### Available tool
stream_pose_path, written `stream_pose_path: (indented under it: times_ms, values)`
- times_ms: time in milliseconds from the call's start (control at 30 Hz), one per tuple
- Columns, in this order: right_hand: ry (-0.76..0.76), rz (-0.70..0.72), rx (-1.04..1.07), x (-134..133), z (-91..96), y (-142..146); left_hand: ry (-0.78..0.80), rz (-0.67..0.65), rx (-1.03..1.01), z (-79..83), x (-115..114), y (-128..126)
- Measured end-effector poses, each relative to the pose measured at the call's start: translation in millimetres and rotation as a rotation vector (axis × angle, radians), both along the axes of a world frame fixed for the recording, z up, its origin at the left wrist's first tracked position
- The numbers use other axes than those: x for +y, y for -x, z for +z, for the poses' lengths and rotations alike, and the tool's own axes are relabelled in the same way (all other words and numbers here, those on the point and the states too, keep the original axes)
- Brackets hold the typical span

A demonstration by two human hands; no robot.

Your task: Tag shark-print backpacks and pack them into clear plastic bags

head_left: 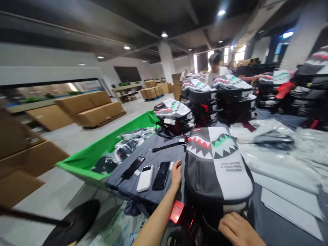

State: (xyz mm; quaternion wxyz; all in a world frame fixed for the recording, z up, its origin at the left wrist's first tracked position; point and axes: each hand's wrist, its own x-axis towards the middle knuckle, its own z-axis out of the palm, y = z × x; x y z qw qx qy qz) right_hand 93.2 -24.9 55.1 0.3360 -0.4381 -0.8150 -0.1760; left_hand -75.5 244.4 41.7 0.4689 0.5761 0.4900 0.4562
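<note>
Resting on a shark-mouth backpack (217,177), the hands are working apart: the left hand (176,174) is touching its near side, while the right hand (237,229) is lying on its black lower part. Neither is clearly clamped on it. The backpack is sitting at the near end of the grey-covered counter (133,191), just beside a white power bank (145,178) and two black phones (161,175) (132,167). A black strap (169,146) is stretching across the cloth beyond them.

Swinging the backpack left could knock the phones or power bank toward the counter's edge and the green-lined bin (102,150) below, and the strap could snag if it is dragged. Stacked backpacks (200,99) are crowding the far side, where a co-worker (214,66) is standing.

The frame is cutting off the backpack's bottom and the right hand. A glowing red patch (177,212) and a dark round shape (74,222) are hard to make out.
</note>
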Motion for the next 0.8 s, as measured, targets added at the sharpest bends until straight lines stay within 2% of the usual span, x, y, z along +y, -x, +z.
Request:
stream_pose_path:
  times_ms: [67, 100, 133, 167, 200, 233, 300, 367, 433, 533, 600, 700, 800]
  values:
    - [0.027, -0.012, 0.111, -20, 6.5, -22, -0.12, 0.043, 0.018, 5.0, -41, 15]
    - [0.028, -0.091, 0.195, -32, 7.2, -39, -0.337, 0.036, 0.06, 3.8, -66, 22]
    - [0.038, -0.225, 0.296, -44, 5.9, -59, -0.554, -0.031, 0.11, 0.0, -92, 26]
    - [0.063, -0.396, 0.404, -54, 2.7, -81, -0.755, -0.173, 0.168, -6.2, -118, 27]
    - [0.125, -0.573, 0.504, -63, -2.1, -104, -0.969, -0.326, 0.233, -13.9, -143, 24]
    - [0.22, -0.722, 0.575, -69, -8.3, -126, -1.124, -0.392, 0.316, -22.2, -165, 19]
    - [0.415, -0.895, 0.609, -76, -23.1, -163, -1.244, -0.393, 0.507, -36.6, -197, 4]
    - [0.554, -0.969, 0.613, -77, -38.6, -186, -1.234, -0.394, 0.664, -42.5, -211, -10]
    - [0.607, -1.012, 0.64, -77, -51.8, -196, -1.173, -0.474, 0.752, -38.2, -211, -19]
    - [0.593, -1.044, 0.67, -78, -62.9, -200, -1.032, -0.5, 0.827, -19.7, -202, -27]
    - [0.608, -1.041, 0.674, -78, -62.7, -203, -0.975, -0.506, 0.832, -6.2, -197, -33]
    - [0.565, -1.004, 0.706, -79, -50.8, -206, -0.891, -0.613, 0.667, 7.3, -194, -36]
    - [0.314, -0.97, 0.686, -87, -32.8, -196, -0.843, -0.663, 0.333, 5.5, -200, -34]
